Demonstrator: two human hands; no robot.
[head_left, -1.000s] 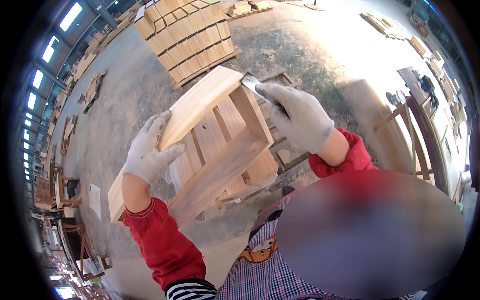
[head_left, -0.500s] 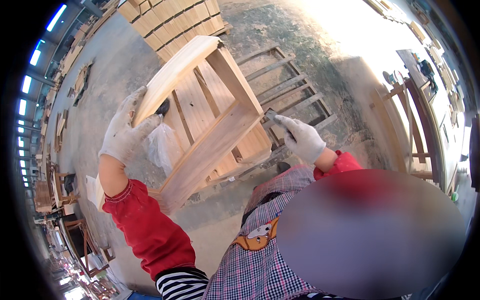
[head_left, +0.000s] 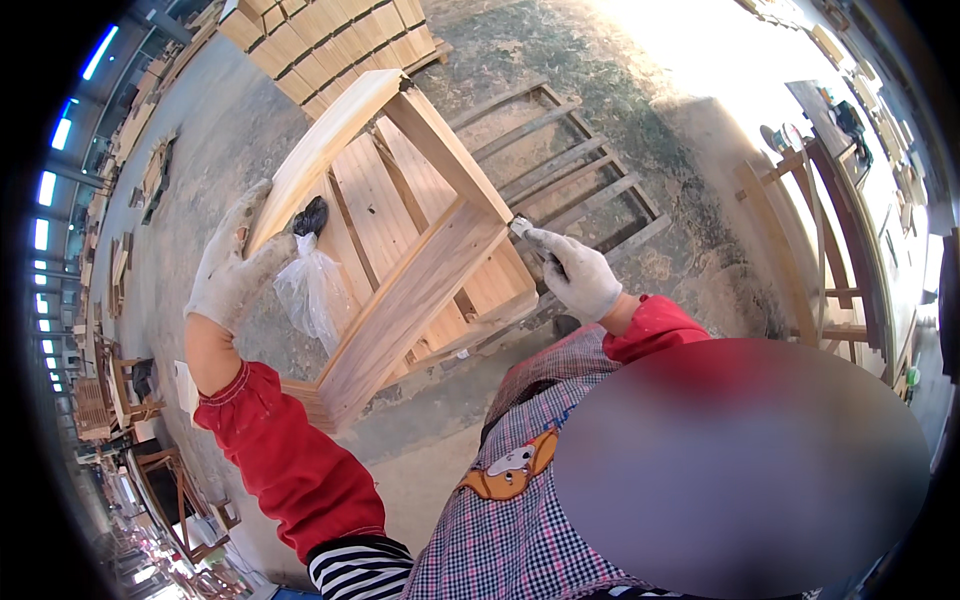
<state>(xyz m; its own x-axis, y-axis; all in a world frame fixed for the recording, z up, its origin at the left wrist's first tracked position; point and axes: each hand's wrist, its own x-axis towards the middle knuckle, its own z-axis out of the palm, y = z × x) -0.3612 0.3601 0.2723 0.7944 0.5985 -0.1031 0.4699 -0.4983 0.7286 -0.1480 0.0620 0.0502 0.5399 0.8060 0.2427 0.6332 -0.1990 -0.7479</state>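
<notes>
A pale wooden box frame (head_left: 420,290) made of joined boards stands tilted before me, over several light planks (head_left: 385,190). My left hand (head_left: 228,265), in a white glove, grips its far left board, with the thumb inside and the fingers outside. My right hand (head_left: 580,278), also gloved, pinches a small flat grey tool (head_left: 521,228), which looks like a putty knife. Its tip touches the frame's right corner. Beside my left thumb is a clear plastic bag (head_left: 312,290) with a black knotted top (head_left: 311,217).
A slatted wooden pallet (head_left: 570,165) lies on the concrete floor beyond the frame. Stacked boards (head_left: 335,45) stand at the far side. On the right is a workbench (head_left: 850,210) with timber leaning by it; wooden furniture parts (head_left: 130,380) line the left.
My right hand has moved left, bringing the tool's tip against the frame's corner. My left hand keeps its grip. More of the bag's black top shows now. The view has shifted slightly.
</notes>
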